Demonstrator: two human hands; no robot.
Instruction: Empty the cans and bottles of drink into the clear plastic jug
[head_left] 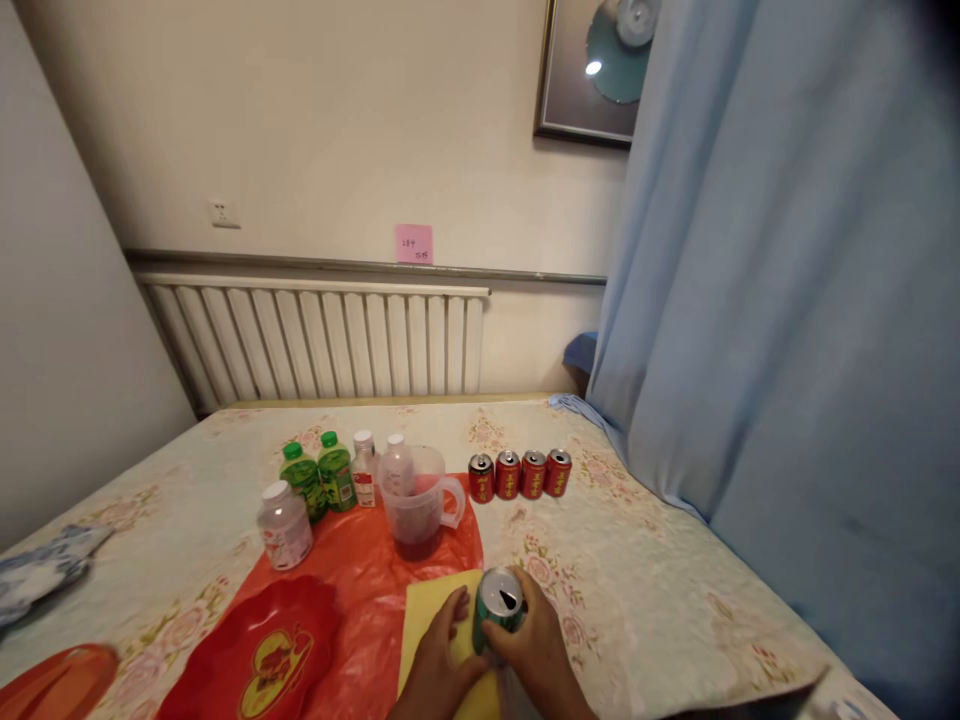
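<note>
A green drink can (499, 596) with a silver top and an open mouth stands upright or nearly so, gripped by my right hand (541, 640) from its right side. My left hand (442, 655) is just left of the can, its thumb and fingers apart in a loose curve with nothing between them. Whether its fingertips touch the can, I cannot tell. Beneath the hands lies a yellow cloth (420, 612), partly on a red plastic sheet (367, 610). Something clear below the can is mostly hidden by my hands.
Beyond the cloth stands a clear measuring jug (416, 515) with a bottle in or behind it. Left of it are green-capped bottles (335, 480) and a white-capped bottle (285, 530). Several red cans (508, 477) form a row. A red tray (217, 650) lies front left; a blue curtain (720, 300) hangs right.
</note>
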